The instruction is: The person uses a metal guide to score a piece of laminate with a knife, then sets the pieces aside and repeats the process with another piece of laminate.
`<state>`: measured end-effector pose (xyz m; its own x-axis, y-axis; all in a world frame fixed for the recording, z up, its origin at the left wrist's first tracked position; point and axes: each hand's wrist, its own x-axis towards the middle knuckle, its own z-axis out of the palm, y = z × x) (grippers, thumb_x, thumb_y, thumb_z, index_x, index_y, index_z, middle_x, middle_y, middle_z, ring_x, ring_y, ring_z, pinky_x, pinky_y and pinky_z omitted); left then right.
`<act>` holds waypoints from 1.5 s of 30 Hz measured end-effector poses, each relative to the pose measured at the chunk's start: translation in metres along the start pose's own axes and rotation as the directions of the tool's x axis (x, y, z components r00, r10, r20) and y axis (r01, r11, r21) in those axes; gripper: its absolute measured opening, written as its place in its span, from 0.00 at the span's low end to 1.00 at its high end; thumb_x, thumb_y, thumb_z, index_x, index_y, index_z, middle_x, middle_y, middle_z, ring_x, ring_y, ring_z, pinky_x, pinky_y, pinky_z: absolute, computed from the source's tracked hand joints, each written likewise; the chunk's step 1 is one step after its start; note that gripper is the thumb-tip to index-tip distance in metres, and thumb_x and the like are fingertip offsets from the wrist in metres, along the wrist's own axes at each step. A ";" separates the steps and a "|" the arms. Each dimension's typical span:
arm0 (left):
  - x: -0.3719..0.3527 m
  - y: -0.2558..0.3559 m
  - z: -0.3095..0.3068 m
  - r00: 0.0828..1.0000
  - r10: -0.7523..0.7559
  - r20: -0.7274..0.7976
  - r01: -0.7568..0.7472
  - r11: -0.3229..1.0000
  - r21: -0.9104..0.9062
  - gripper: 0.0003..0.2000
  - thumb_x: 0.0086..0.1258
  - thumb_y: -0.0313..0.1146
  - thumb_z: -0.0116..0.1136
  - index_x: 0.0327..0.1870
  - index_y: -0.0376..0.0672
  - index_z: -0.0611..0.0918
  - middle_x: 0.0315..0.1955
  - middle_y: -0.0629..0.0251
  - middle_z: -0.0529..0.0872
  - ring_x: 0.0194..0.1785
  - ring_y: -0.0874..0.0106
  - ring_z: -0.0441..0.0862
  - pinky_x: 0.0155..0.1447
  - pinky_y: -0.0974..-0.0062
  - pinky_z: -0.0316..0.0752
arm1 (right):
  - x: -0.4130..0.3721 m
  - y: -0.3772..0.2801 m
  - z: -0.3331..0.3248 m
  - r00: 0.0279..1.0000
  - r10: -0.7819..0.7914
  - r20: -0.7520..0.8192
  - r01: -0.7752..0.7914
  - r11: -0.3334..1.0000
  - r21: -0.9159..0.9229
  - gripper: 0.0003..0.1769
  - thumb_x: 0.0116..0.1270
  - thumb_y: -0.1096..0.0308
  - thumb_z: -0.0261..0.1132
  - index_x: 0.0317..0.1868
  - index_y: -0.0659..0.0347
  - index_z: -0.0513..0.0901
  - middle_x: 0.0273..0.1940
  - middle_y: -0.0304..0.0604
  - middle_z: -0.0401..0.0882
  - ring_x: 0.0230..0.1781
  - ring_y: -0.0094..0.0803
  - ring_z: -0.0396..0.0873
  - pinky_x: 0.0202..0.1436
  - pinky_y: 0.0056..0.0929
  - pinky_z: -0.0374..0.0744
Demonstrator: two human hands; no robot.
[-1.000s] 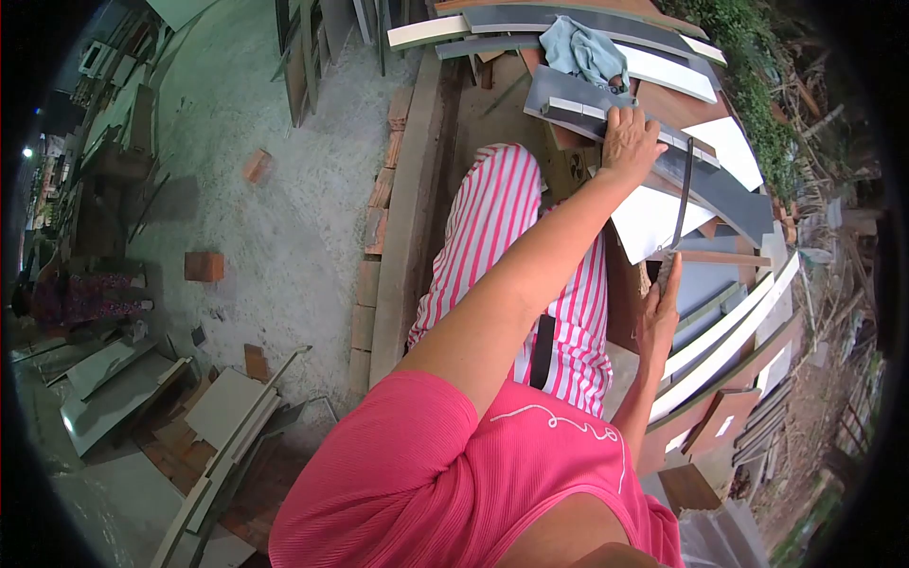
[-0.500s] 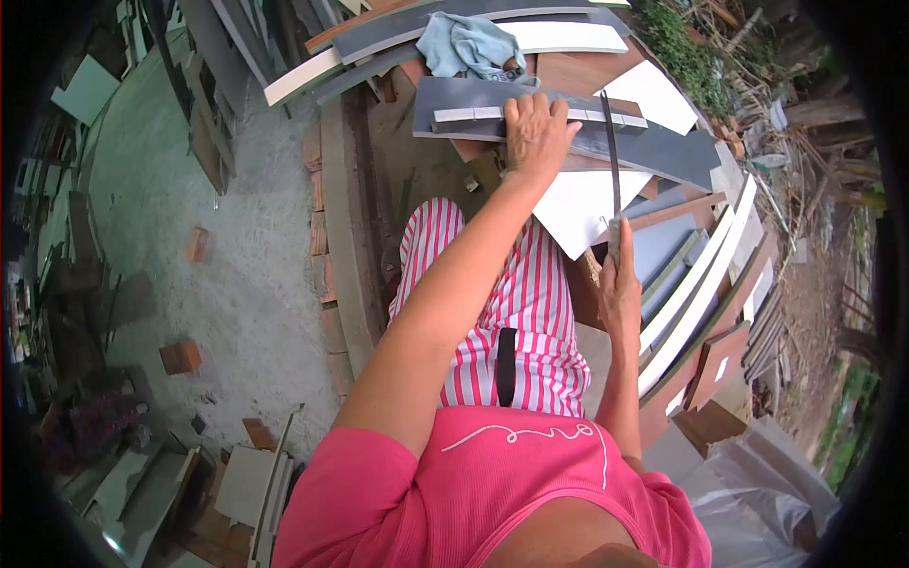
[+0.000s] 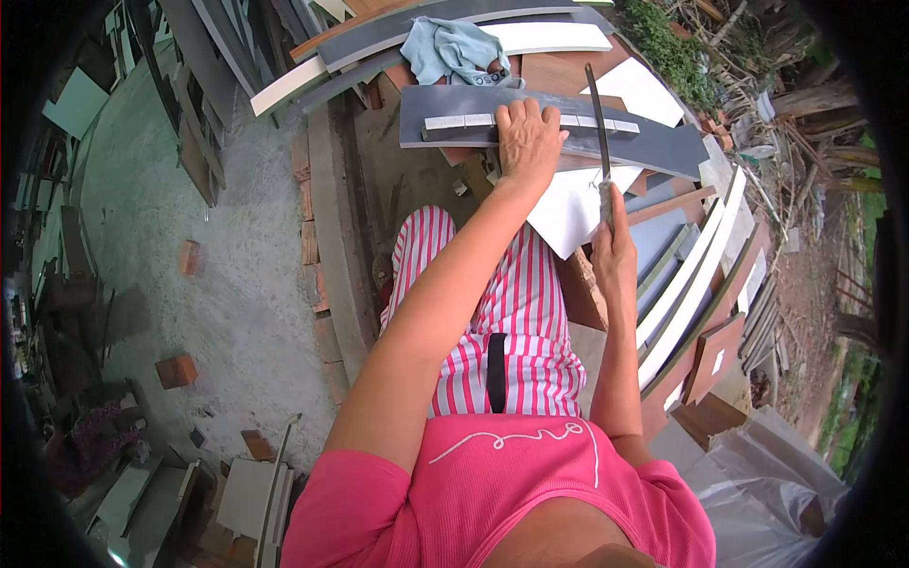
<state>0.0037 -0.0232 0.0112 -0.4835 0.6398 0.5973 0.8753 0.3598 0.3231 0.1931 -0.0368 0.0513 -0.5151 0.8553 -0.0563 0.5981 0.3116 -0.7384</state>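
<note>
My left hand presses down on a narrow strip with a pale, line-marked edge, its fingers wrapped over it. The strip lies lengthwise on a dark grey board. My right hand grips the handle of a long thin saw-like blade. The blade points away from me and crosses the strip right of my left hand. Beneath the boards is a white sheet.
A light blue cloth lies on boards beyond the strip. Stacked curved-looking planks are at the right, above clear plastic. Bricks and leaning panels stand on the concrete floor at left.
My right hand and the blade have moved forward, away from my body, across the strip. My left hand keeps its hold; the whole view has shifted slightly.
</note>
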 end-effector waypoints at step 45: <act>0.005 0.008 0.024 0.999 0.028 -0.022 -0.029 0.998 -0.059 0.12 0.62 0.43 0.64 0.36 0.45 0.81 0.34 0.59 0.77 0.43 0.61 0.73 0.49 0.60 0.61 | -0.043 0.018 0.004 1.000 0.014 0.014 -0.011 0.986 -0.169 0.32 0.74 0.68 0.48 0.76 0.40 0.54 0.54 0.68 0.77 0.55 0.62 0.77 0.54 0.51 0.75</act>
<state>0.0084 -0.0009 -0.0007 -0.4585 0.6347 0.6220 0.8880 0.3005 0.3479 0.2236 -0.0695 0.0383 -0.5152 0.8537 -0.0757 0.6990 0.3675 -0.6135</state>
